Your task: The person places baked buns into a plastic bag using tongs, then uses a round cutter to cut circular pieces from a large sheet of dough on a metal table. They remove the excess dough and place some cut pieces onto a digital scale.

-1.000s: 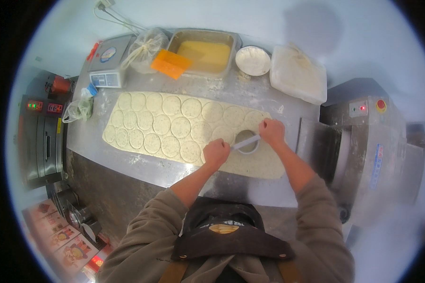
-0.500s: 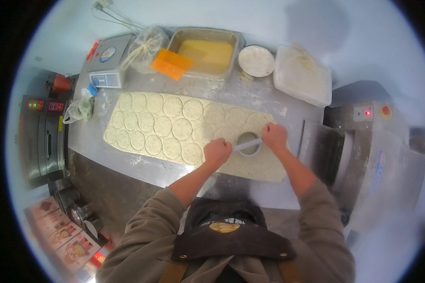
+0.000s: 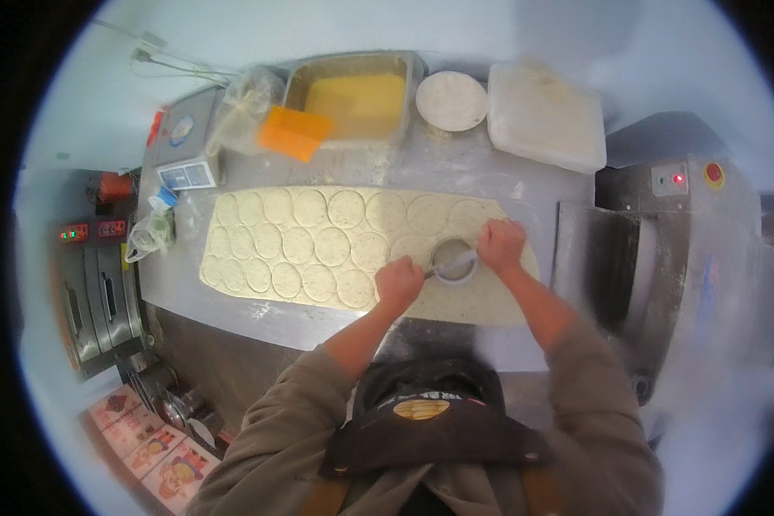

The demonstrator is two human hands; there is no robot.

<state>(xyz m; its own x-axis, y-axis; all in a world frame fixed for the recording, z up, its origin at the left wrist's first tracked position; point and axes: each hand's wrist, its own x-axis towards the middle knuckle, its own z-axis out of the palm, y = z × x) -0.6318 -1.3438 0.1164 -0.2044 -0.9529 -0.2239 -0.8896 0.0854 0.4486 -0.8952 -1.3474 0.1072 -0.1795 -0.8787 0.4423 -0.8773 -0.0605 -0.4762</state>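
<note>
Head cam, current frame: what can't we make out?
All in the head view:
Most fingertips of the left hand and right hand: hidden by the hands themselves.
Whether the ring cutter is through the dough sheet: its lower edge is too small and blurred.
Contents of the plastic bag: cloudy, crumpled film.
Sleeves: upper ends cut off by the lower edge.

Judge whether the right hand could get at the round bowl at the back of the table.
Probably yes, if it lets go first: the right hand grips the ring cutter. Only the flat dough sheet and tabletop seem to lie between it and the round bowl, so the way looks free.
</note>
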